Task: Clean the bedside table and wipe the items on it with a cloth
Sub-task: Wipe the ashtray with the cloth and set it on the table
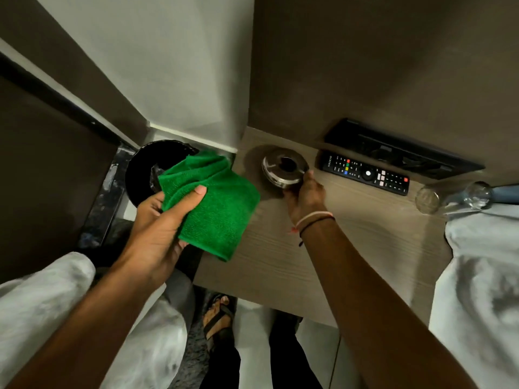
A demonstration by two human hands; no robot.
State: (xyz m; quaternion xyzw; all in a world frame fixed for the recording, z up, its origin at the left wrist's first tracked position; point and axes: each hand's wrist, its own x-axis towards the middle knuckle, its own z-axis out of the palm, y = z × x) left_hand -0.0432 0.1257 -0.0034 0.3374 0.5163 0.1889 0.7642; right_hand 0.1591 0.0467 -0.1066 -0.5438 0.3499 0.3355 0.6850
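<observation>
A: Two hands of yours are in view, and both are full. Nearest, your left hand [157,220] is closed around a bunched green cloth [213,203], thumb pressed on top; the cloth hangs over the left edge of the bedside table [280,265].

B: And the other one?

A: Your right hand [303,196], with bands at the wrist, has its fingers curled round the near rim of a round metal ashtray [283,169], which is tipped up off the tabletop near the back left corner.

B: What's beyond that?

A: A black remote [365,173] lies flat to the right of the ashtray, and a clear glass [449,197] lies on its side at the right edge. Off to the left, beyond the cloth, sits a black bin [146,169] on the floor.
</observation>
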